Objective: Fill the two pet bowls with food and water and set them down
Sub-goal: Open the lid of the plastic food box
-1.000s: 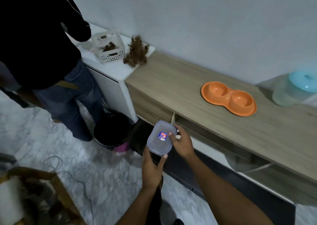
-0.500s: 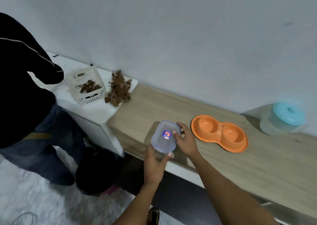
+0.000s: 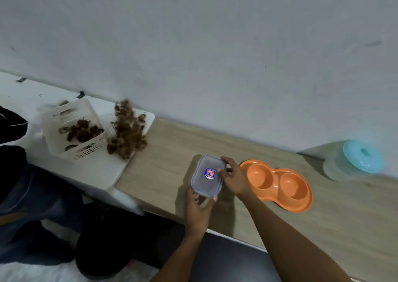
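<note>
Left hand point(image 3: 198, 210) and right hand point(image 3: 235, 179) hold container point(image 3: 205, 185) lid-up, long axis toward wall point(image 3: 193, 45).

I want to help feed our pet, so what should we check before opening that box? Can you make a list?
1. Box held firmly: ok. The left hand grips its near end and the right hand pinches its right edge.
2. Lid on, nothing spilled: ok.
3. Orange bowl upright on the counter, just right of the box: ok.
4. Both bowl cups empty and ready: ok.
5. Food inside the box: cannot tell, the plastic is cloudy.
6. Box resting on the counter: cannot tell.
</note>
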